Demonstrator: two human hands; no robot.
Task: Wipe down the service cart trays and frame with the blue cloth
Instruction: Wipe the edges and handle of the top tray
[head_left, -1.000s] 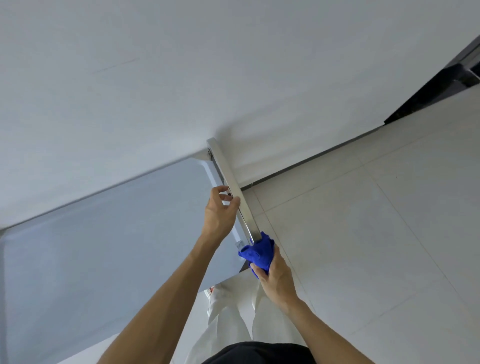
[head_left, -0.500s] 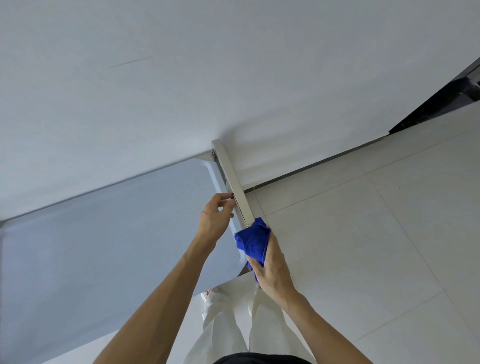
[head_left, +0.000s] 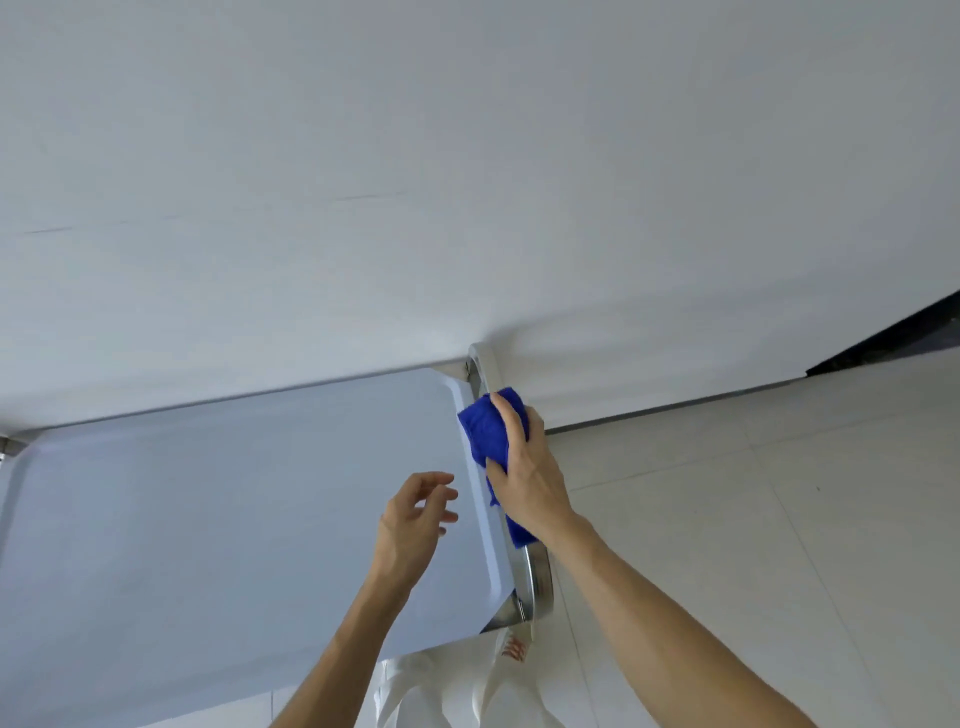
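From the left edge of the frame the cart's top tray (head_left: 208, 519) spreads out as a pale grey slab, its long axis running from the lower left up toward the centre right, and nothing lies in it. A small bit of metal frame shows at the tray's far left corner, against the white wall (head_left: 467, 156) that fills the whole upper half of the picture.

Moving right, the left hand (head_left: 415, 514) hovers over the tray's right-hand part, just inside its raised rim. Its grip is released: fingers loosely spread and slightly bent, holding nothing, and I cannot tell whether they touch the tray.

Just beside it, along the tray's right edge, runs the cart's metal handle bar (head_left: 537, 577), a shiny strip whose long axis goes from the lower centre of the frame up and slightly left to the wall, where its rounded end shows.

On the upper stretch of that bar sits the blue cloth (head_left: 485, 426), bunched into a wad, its length following the bar. The right hand (head_left: 524, 467) has it clenched, fingers curled over the top of the wad and pressing it onto the bar, and a tail of cloth hangs out below the palm.

Below the tray, at the bottom centre, the person's white trousers (head_left: 447, 686) show. To the right lies a floor of pale tiles (head_left: 753, 519), and a dark opening (head_left: 893, 338) cuts into the wall at the right edge.
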